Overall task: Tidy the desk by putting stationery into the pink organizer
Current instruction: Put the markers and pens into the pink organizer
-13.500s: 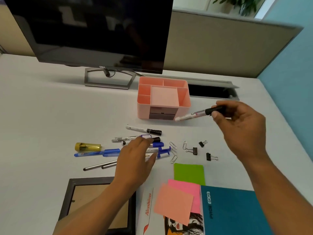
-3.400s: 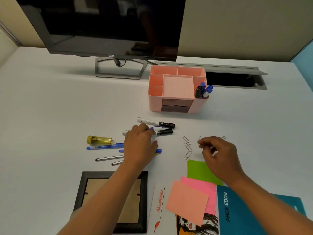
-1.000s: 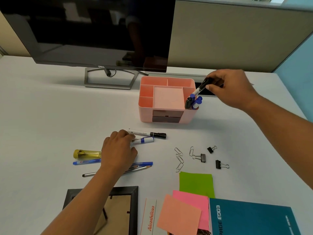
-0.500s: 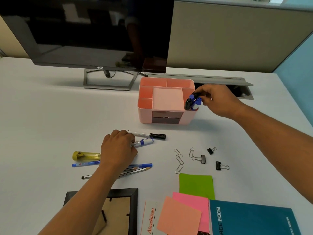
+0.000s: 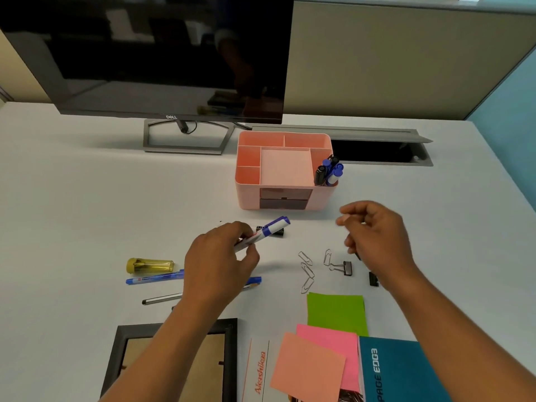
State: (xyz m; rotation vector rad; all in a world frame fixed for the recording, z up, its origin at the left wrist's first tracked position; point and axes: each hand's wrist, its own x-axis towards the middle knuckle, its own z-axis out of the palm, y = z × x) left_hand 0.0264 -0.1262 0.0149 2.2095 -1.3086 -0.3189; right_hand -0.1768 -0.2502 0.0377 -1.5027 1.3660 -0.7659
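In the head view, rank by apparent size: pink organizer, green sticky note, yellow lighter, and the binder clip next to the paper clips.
1. pink organizer
2. green sticky note
3. yellow lighter
4. binder clip

Largest to smallest as seen; no close calls.

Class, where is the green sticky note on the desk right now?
The green note lies front right, just below the paper clips and above the pink note.
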